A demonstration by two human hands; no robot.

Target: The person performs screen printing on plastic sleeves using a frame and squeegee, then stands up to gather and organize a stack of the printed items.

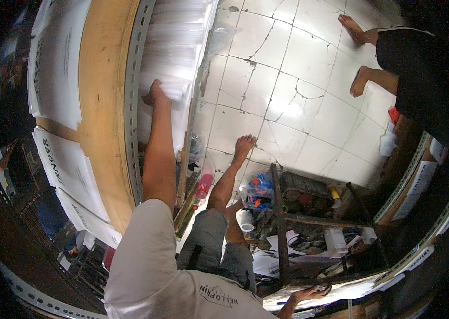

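Note:
My left arm stretches forward to a long row of translucent white packets (174,42) lying in a shelf bay with a metal edge. There my left hand (156,94) is closed at the near end of the row, on a white packet (178,89) whose edge sticks out to the right. My right hand (312,293) is low at the right, by the edge of a pale board (352,287). Its fingers are curled round a small dark object (322,290), too unclear to name.
A wooden shelf (102,80) with printed white sheets (68,159) stands left. A pink-labelled bottle (202,189) lies by my leg. A cluttered metal rack (283,228) is on my right. Another person's bare feet (360,80) stand on the cracked tile floor (293,90).

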